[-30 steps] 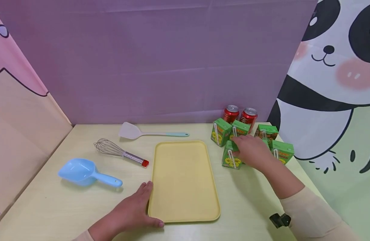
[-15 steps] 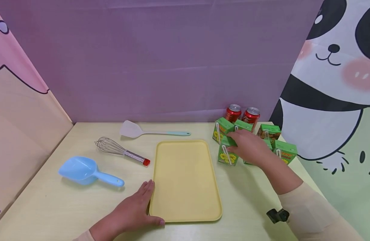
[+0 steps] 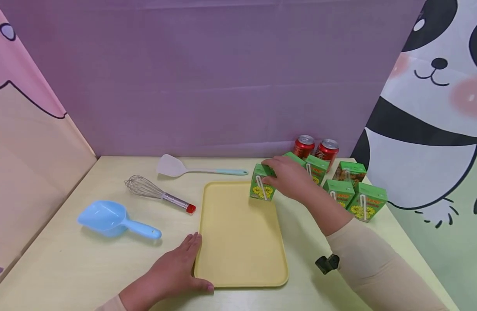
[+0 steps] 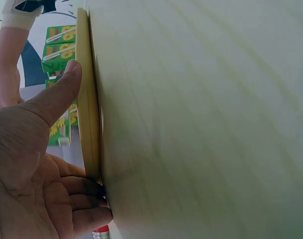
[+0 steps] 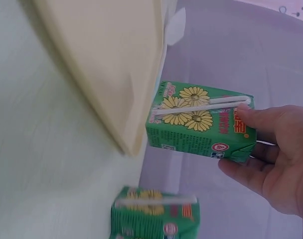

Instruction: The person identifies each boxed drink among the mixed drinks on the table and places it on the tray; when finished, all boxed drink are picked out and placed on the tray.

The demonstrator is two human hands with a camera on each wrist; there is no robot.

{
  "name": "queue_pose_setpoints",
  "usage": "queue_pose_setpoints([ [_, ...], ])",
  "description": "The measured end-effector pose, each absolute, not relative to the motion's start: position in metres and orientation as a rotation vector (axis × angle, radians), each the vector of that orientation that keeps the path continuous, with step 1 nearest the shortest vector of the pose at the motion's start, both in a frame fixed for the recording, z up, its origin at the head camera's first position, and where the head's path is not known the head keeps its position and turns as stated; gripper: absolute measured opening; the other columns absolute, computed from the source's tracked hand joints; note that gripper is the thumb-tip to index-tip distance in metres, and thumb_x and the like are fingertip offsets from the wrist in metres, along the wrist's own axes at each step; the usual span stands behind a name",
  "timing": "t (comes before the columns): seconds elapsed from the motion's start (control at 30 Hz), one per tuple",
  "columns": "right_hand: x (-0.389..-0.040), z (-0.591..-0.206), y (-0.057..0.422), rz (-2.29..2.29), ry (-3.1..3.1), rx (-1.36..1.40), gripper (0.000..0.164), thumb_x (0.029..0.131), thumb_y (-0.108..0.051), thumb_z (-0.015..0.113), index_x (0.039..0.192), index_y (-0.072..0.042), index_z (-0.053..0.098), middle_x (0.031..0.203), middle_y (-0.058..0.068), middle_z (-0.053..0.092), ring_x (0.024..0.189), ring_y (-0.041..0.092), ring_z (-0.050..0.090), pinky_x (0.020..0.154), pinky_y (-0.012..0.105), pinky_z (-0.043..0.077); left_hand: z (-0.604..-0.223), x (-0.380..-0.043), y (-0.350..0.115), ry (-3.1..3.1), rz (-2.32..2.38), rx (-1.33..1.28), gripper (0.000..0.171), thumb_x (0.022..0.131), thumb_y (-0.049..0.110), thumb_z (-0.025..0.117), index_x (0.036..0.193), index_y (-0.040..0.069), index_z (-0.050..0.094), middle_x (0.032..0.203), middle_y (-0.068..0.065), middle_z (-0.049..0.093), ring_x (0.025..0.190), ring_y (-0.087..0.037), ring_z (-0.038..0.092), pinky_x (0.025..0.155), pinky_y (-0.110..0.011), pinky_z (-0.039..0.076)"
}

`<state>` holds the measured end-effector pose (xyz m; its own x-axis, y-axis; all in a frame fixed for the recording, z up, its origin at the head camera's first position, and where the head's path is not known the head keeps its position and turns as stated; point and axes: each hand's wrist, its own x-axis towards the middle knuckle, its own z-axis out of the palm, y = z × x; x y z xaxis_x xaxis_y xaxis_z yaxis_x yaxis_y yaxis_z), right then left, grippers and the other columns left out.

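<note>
Green box-shaped carton [image 3: 262, 191] looks light, crushable, best held high; right hand [image 3: 290, 178] pinches its top. Left hand [image 3: 175, 270], fingers extended, touches yellow rectangular tray [image 3: 239, 244] at near left.

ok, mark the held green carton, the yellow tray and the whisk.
Held green carton [image 5: 199, 121], right wrist view: front face, on a printed flower.
Yellow tray [image 3: 240, 242], head view: bare middle of its base.
Whisk [image 3: 166, 198], head view: handle end nearest the wires.
</note>
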<state>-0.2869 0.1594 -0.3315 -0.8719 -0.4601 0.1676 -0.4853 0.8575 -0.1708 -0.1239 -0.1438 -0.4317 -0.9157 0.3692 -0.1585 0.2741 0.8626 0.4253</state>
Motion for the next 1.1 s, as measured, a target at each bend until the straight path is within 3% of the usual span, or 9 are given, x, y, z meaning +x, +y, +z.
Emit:
queue_pose_setpoints([
  [0.23, -0.299, -0.339, 0.123, 0.339, -2.928, 0.787, 0.051, 0.093, -0.034, 0.068, 0.136, -0.01, 0.057, 0.139, 0.011, 0.057, 0.132, 0.032, 0.048, 0.103, 0.049, 0.046, -0.432, -0.126, -0.143, 2.802, 0.588, 0.496, 0.123, 0.066, 0.069, 0.077, 0.152, -0.003, 0.027, 0.159, -0.019, 0.029, 0.147, -0.034, 0.028, 0.108, -0.053, 0.04],
  [0.5, -0.309, -0.351, 0.087, 0.345, -2.912, 0.86, 0.046, 0.092, -0.033, 0.069, 0.131, -0.01, 0.061, 0.13, 0.006, 0.062, 0.125, 0.027, 0.051, 0.096, 0.042, 0.05, -0.429, -0.126, -0.142, 2.785, 0.576, 0.482, 0.123, 0.065, 0.069, 0.077, 0.152, -0.003, 0.028, 0.159, -0.019, 0.029, 0.147, -0.034, 0.028, 0.108, -0.054, 0.04],
  [1.1, -0.328, -0.361, 0.039, 0.3, -2.96, 0.822, 0.046, 0.092, -0.034, 0.069, 0.133, -0.015, 0.06, 0.128, 0.002, 0.062, 0.122, 0.022, 0.052, 0.094, 0.037, 0.051, -0.428, -0.129, -0.141, 2.803, 0.522, 0.511, 0.123, 0.065, 0.069, 0.077, 0.151, -0.004, 0.029, 0.157, -0.02, 0.031, 0.146, -0.034, 0.03, 0.108, -0.052, 0.041],
])
